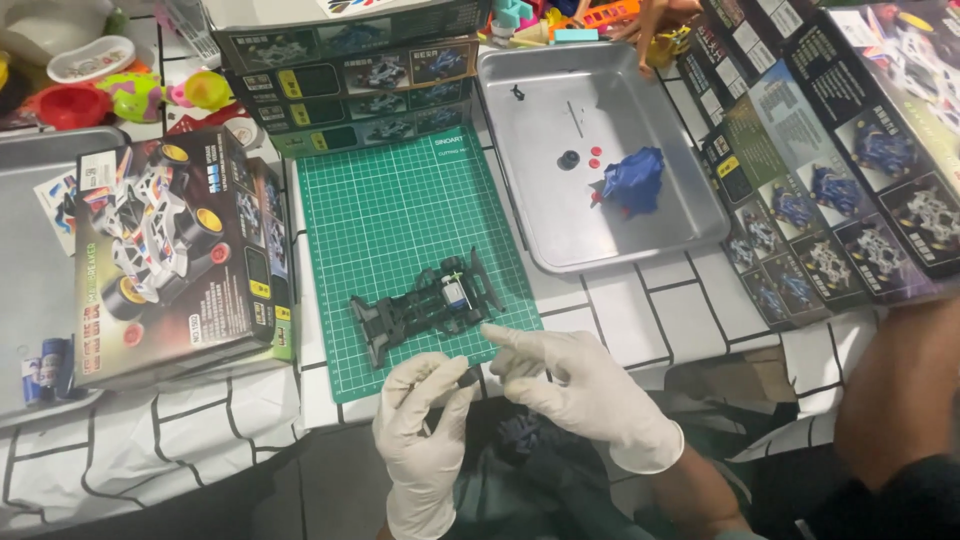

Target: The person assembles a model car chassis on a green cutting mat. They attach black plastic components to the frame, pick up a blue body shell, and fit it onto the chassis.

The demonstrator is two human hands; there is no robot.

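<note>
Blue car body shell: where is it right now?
In the head view, the blue car body shell lies at the right of the metal tray, beside small red parts.

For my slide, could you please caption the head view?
Gloved left hand and right hand pinch a small dark part beside a black toy-car chassis on a green cutting mat.

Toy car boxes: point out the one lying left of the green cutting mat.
It is the toy car box with a white racer with yellow wheels on its lid, partly on a metal tray; the others lie behind the green cutting mat or at right.
</note>
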